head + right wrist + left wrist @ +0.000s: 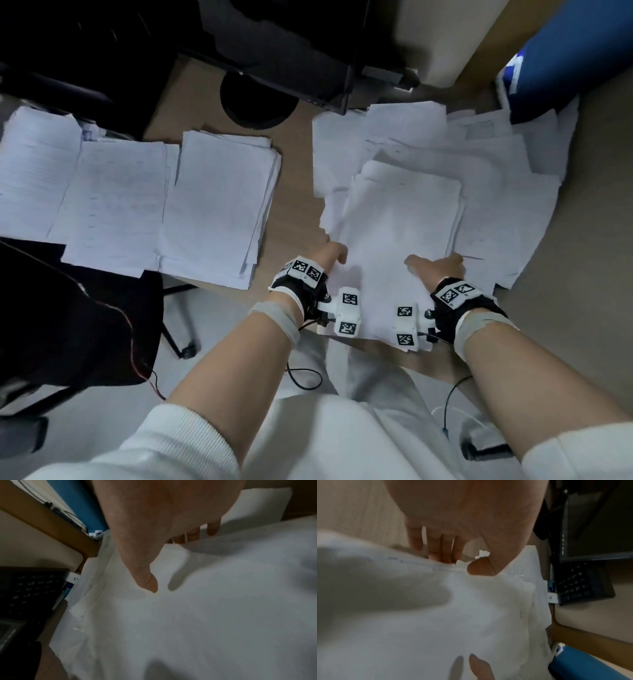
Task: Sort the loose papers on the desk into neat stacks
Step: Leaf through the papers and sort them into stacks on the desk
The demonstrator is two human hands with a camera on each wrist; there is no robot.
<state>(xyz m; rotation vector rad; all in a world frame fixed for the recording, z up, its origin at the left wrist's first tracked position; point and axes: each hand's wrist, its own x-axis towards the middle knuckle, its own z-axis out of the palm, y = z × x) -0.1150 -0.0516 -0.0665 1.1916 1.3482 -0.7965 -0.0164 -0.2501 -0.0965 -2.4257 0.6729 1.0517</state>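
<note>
Both hands [330,255] [440,265] grip the paper stack [400,219] by its side edges.

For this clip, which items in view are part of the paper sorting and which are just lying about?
Part of the job:
held bundle, gripped by left hand and right hand
loose pile
neat stacks

Lying about:
monitor
keyboard
blue roll
chair

No legible text: print on papers [113,202], keyboard [578,584] keys too blurred.
</note>
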